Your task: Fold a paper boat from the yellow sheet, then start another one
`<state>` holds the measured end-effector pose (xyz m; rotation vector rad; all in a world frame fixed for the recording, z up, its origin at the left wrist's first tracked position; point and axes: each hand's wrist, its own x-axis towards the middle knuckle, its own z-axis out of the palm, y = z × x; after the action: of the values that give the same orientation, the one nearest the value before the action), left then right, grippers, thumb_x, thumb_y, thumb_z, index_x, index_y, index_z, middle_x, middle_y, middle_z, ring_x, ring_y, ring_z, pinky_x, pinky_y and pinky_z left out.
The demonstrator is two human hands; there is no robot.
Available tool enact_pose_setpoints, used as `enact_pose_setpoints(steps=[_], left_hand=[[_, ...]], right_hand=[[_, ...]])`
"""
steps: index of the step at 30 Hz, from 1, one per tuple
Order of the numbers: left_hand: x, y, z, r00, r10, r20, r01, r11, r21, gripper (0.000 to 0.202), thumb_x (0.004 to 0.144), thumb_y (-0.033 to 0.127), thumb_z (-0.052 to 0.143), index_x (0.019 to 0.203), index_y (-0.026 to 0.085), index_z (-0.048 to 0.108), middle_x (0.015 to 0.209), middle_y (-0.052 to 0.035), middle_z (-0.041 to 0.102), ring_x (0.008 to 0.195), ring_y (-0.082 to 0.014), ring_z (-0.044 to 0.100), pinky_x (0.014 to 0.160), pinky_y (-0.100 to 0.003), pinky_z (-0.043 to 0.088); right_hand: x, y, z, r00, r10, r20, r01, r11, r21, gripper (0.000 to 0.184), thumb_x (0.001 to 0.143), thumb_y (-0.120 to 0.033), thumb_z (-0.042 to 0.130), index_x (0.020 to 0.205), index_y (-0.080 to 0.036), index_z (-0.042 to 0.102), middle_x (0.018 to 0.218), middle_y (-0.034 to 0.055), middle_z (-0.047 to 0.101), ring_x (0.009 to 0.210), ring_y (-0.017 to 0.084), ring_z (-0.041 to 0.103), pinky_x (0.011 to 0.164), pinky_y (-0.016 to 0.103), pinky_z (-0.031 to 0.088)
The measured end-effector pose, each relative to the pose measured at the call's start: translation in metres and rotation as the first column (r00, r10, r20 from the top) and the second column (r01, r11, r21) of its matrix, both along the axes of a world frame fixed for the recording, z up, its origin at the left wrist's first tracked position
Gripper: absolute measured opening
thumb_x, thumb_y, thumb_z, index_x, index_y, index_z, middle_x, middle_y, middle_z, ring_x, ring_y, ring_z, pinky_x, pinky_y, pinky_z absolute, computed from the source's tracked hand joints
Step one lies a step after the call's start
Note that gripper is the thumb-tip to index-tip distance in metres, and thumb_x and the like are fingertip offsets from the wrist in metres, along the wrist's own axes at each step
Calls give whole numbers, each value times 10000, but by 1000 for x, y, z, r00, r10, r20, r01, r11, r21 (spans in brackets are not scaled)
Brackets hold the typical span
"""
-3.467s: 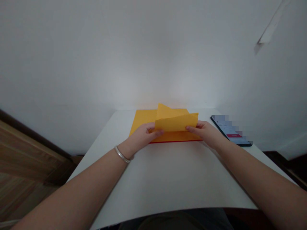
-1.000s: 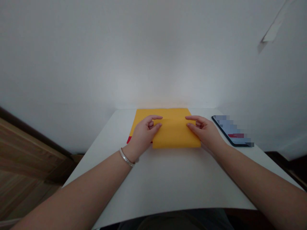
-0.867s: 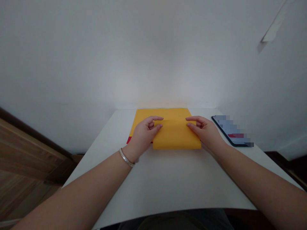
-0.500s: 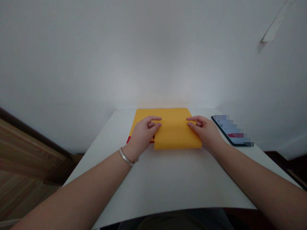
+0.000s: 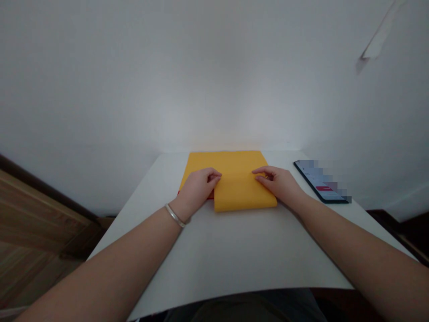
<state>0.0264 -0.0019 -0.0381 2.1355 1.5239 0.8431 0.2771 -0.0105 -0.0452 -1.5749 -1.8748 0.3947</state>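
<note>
A folded yellow paper (image 5: 243, 192) lies before me, its near edge bent in a rounded curve and its far edge running between my hands. My left hand (image 5: 199, 185) pinches it at the left end, thumb and forefinger together. At the far right part, my right hand (image 5: 279, 181) has thumb and forefinger on the paper with a small gap between the tips. Behind and beneath is a flat yellow sheet (image 5: 224, 160). A strip of red (image 5: 211, 196) shows at its near left edge, partly hidden by my left hand.
The white table (image 5: 241, 255) meets a pale wall (image 5: 214, 80) at the back. To the right lies a phone (image 5: 321, 185) with a lit, partly blurred screen. Wooden furniture (image 5: 36, 223) stands at the left, beyond the table edge.
My right hand has moved left and slightly nearer along the paper. The left thumb and forefinger have closed together. The folded paper's near edge looks rounder and sits slightly closer to me.
</note>
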Motion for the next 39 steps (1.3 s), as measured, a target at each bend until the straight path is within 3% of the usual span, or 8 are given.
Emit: enact_pose_setpoints(steps=[8,14,21,26,30,32,36,39], left_hand=[[3,-2,4,940,-22,-339,78,985,153,213,901,221,502,1017,180,676,1018,-55,706,943,-215,642,831,-324,478],[4,-1,6,912,-41,-407,121,977,173,208,911,180,487,1008,180,671,997,-58,699,942,-201,634,843,-303,472],[3,2,2,887,-52,-459,162,965,204,237,905,157,476,1027,192,677,930,-65,674,890,-190,618,798,-288,461],[1,2,4,801,-89,-592,294,919,261,210,885,178,516,958,200,712,823,-77,658,802,-202,598,731,-318,422],[2,0,9,748,-60,-661,320,906,279,179,875,211,553,948,221,715,788,-74,650,788,-216,585,725,-353,386],[3,0,11,742,-57,-668,324,903,283,186,889,243,541,955,237,715,823,-72,652,820,-220,584,741,-360,382],[2,5,11,746,-79,-661,335,903,270,215,900,293,526,940,232,728,1090,-93,620,941,-234,572,766,-355,403],[0,11,9,728,-138,-672,378,898,225,213,889,303,544,946,214,729,1086,-81,626,941,-219,571,791,-332,420]], right_hand=[[-3,5,-2,984,5,177,-12,999,37,246,776,-254,630,1017,-222,663,755,6,642,650,148,569,620,267,411],[-5,4,-2,974,8,228,-20,999,47,173,783,-246,634,954,-218,633,765,7,636,673,155,574,623,267,406],[-7,5,-2,972,-22,232,12,999,45,261,775,-233,656,1033,-209,628,849,28,662,709,163,596,669,281,434],[-6,9,-3,952,73,296,-100,992,75,119,819,-203,591,895,-205,682,913,45,688,829,182,613,762,298,452],[-5,11,-1,936,124,331,-153,986,64,155,840,-191,563,861,-200,716,923,56,694,881,185,619,822,300,458],[-4,10,1,931,138,339,-165,985,52,172,842,-188,557,877,-194,726,930,63,692,888,183,620,831,296,460],[-4,7,4,935,126,332,-144,989,29,167,818,-260,604,886,-191,740,950,75,677,874,187,622,819,297,471],[-3,6,3,939,129,318,-138,990,8,215,761,-359,672,888,-199,739,1006,76,669,924,196,621,872,307,462]])
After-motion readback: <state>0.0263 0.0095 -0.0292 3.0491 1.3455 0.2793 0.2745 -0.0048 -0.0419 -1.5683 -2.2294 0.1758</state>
